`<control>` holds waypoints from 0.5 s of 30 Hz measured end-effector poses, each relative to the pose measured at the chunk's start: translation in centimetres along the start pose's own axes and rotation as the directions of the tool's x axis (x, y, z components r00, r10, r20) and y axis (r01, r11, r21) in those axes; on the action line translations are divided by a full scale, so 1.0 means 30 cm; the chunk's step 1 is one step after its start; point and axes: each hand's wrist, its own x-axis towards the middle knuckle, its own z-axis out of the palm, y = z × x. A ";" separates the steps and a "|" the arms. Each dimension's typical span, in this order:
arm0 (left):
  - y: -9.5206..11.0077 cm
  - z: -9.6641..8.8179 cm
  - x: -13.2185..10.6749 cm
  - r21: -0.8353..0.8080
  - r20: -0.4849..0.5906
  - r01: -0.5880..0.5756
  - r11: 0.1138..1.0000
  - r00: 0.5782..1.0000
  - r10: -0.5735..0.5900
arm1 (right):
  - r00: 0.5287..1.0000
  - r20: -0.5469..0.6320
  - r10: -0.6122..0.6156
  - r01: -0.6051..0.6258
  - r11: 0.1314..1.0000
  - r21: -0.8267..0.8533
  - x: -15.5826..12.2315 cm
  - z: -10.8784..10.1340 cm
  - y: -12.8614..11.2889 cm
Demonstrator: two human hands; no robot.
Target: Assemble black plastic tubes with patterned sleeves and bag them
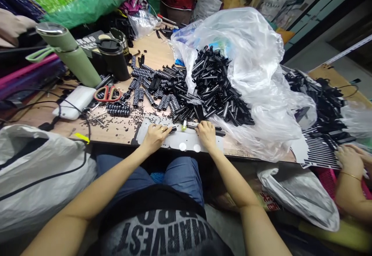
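My left hand (155, 136) is closed on a short black plastic piece (172, 129) whose end sticks out past the fingertips. It rests over a pale grey plate (174, 142) at the table's front edge. A small yellowish translucent tip (184, 125) lies between my hands, with a thin rod leading from it toward the right one. My right hand (206, 134) has its fingers closed on this slim rod; its palm hides most of the grip. Black tubes (220, 132) lie just right of that hand. Behind both hands rises a heap of black plastic parts (212, 81).
Beaded black-and-white cylinders (141, 79) and scattered tiny black bits lie left of the heap. Red-handled scissors (107, 93), a white power bank-like block (74, 101), a green bottle (69, 56) and a black cup (114, 58) stand left. A plastic bag (258, 50) surrounds the heap; another person's hand (350, 161) is at right.
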 end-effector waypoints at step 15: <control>0.096 0.003 0.002 0.070 0.080 0.138 0.988 0.986 -0.143 | 0.974 0.194 0.117 -0.158 0.965 0.211 -0.122 -0.152 -0.226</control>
